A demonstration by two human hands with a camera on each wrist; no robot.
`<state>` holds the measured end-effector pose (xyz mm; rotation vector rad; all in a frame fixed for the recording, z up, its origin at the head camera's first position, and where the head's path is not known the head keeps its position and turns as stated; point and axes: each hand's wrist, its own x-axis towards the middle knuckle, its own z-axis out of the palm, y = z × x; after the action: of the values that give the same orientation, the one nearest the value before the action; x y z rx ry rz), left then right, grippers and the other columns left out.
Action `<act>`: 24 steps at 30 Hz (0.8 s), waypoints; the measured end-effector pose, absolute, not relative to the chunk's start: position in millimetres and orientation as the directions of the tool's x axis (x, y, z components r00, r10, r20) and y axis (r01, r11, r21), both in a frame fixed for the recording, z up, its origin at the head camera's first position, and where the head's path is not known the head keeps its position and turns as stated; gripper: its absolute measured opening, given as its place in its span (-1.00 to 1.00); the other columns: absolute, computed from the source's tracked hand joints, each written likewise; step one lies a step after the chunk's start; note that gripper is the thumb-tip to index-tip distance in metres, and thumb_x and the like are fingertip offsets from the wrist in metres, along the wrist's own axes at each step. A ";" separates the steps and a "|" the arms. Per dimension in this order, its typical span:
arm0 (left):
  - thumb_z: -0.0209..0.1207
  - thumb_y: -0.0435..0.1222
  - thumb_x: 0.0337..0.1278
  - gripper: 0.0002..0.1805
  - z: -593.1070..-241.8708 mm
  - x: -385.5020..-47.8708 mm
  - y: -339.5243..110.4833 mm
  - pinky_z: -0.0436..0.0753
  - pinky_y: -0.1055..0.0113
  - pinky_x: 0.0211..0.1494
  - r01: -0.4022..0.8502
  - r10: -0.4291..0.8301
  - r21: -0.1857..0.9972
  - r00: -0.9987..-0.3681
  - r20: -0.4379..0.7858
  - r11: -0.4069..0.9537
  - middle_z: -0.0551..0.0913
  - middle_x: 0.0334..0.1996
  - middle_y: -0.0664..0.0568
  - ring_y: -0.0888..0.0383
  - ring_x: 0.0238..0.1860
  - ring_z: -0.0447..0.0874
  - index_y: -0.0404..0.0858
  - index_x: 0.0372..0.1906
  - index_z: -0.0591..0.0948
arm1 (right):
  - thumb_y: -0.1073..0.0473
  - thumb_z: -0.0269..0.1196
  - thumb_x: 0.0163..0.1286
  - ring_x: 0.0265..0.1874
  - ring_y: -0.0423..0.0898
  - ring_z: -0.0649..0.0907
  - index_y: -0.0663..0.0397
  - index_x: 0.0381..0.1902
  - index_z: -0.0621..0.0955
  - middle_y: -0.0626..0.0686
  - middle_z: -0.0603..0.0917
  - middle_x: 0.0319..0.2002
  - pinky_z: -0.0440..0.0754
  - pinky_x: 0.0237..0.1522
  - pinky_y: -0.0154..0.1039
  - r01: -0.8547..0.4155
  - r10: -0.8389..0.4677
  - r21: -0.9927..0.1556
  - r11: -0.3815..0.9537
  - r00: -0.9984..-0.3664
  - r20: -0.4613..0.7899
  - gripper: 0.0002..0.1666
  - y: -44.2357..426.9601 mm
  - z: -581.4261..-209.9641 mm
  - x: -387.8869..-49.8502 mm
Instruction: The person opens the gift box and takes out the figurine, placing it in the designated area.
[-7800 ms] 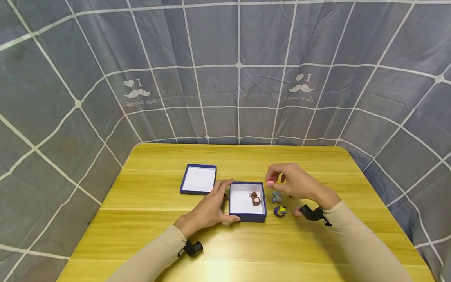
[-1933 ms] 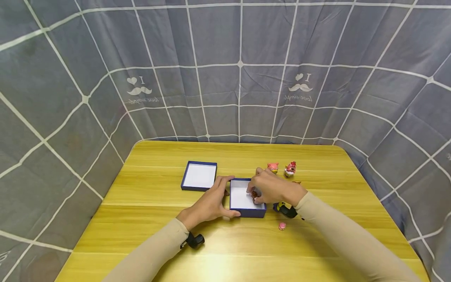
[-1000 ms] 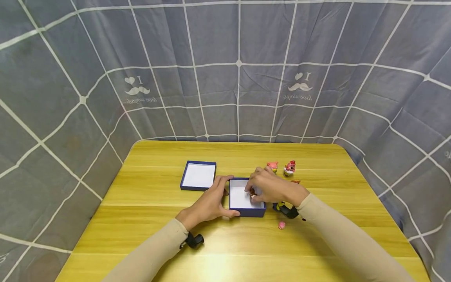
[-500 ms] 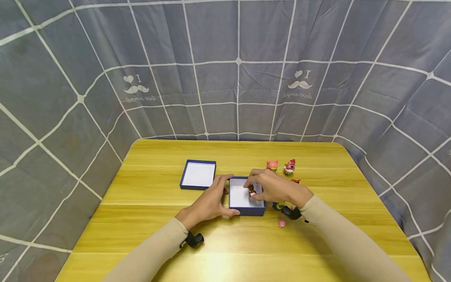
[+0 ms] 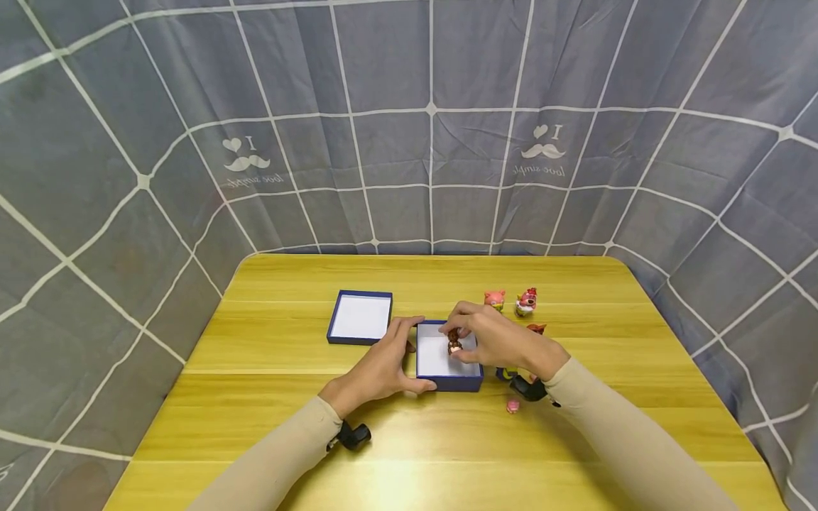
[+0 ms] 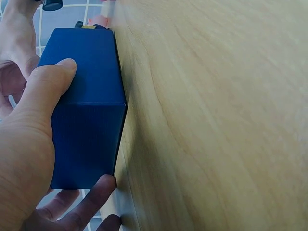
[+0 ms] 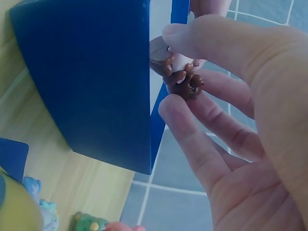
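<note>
A dark blue box with a white inside stands without its lid near the middle of the table. My left hand holds it from the left, the thumb on the front wall and the fingers reaching to the far side. In the left wrist view, the thumb lies against the blue box. My right hand pinches a small brown animal figurine over the box opening. The right wrist view shows this brown figurine between thumb and fingers, at the box's rim.
The shallow blue lid lies white side up behind the left hand. Pink and red figurines stand at the back right. A tiny pink figurine sits right of the box's front. A blue-and-yellow figurine is partly hidden by the right wrist.
Earlier the right hand held something pink right of the box while the brown figurine lay inside. Since then it has taken hold of the brown figurine and raised it slightly. The left hand stays put.
</note>
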<state>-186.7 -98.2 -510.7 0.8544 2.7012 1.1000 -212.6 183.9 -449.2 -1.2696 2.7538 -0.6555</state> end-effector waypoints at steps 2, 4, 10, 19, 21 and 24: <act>0.77 0.08 0.19 0.34 -510.5 -186.5 -98.1 0.81 0.05 0.40 0.458 0.534 0.672 -0.838 0.109 0.582 0.39 0.62 -0.18 0.01 0.34 0.73 -0.20 0.87 0.19 | 0.17 0.65 0.51 -0.02 -0.02 0.87 0.21 0.31 0.83 0.11 0.78 0.17 0.94 0.10 -0.04 -0.718 -0.731 -0.391 0.576 -0.666 0.147 -0.50 184.5 -450.0 -212.4; 0.77 0.07 0.19 0.34 -510.2 -186.3 -98.1 0.82 0.04 0.40 0.456 0.535 0.673 -0.838 0.106 0.582 0.39 0.62 -0.19 0.01 0.35 0.73 -0.20 0.87 0.19 | 0.17 0.66 0.50 -0.01 -0.03 0.87 0.23 0.33 0.82 0.15 0.77 0.22 0.95 0.11 -0.03 -0.712 -0.724 -0.398 0.579 -0.673 0.152 -0.48 185.2 -450.7 -211.9; 0.76 0.06 0.21 0.34 -508.6 -186.0 -97.6 0.82 0.02 0.41 0.460 0.540 0.672 -0.835 0.105 0.581 0.38 0.64 -0.22 -0.02 0.36 0.74 -0.22 0.87 0.18 | 0.16 0.69 0.46 0.01 -0.06 0.87 0.30 0.40 0.78 0.22 0.75 0.35 0.95 0.11 0.01 -0.698 -0.698 -0.403 0.593 -0.694 0.175 -0.36 187.4 -451.8 -208.9; 0.77 0.06 0.20 0.33 -508.1 -186.4 -97.3 0.82 0.02 0.42 0.459 0.539 0.672 -0.836 0.106 0.581 0.39 0.63 -0.20 -0.02 0.36 0.75 -0.21 0.86 0.19 | 0.16 0.67 0.46 0.00 -0.08 0.85 0.27 0.34 0.80 0.18 0.77 0.35 0.93 0.08 -0.05 -0.714 -0.701 -0.383 0.586 -0.684 0.203 -0.42 190.2 -451.1 -205.5; 0.77 0.06 0.20 0.33 -508.2 -186.5 -97.4 0.82 0.01 0.42 0.457 0.537 0.675 -0.837 0.106 0.579 0.39 0.63 -0.20 -0.02 0.37 0.75 -0.20 0.87 0.19 | 0.15 0.67 0.47 0.02 -0.07 0.84 0.23 0.36 0.80 0.16 0.78 0.34 0.91 0.09 -0.06 -0.707 -0.694 -0.380 0.597 -0.692 0.197 -0.42 191.2 -450.3 -204.1; 0.77 0.06 0.19 0.34 -508.3 -186.7 -97.6 0.82 0.00 0.43 0.458 0.536 0.675 -0.837 0.108 0.579 0.39 0.63 -0.20 -0.03 0.37 0.76 -0.21 0.87 0.19 | 0.14 0.67 0.47 0.03 -0.04 0.85 0.21 0.37 0.79 0.16 0.80 0.33 0.90 0.09 -0.06 -0.695 -0.684 -0.380 0.610 -0.704 0.190 -0.41 193.1 -449.8 -202.2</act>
<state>-186.7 -97.6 -508.3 0.8507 2.6948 1.1040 -202.2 193.1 -449.8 -1.2170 2.8418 -0.6876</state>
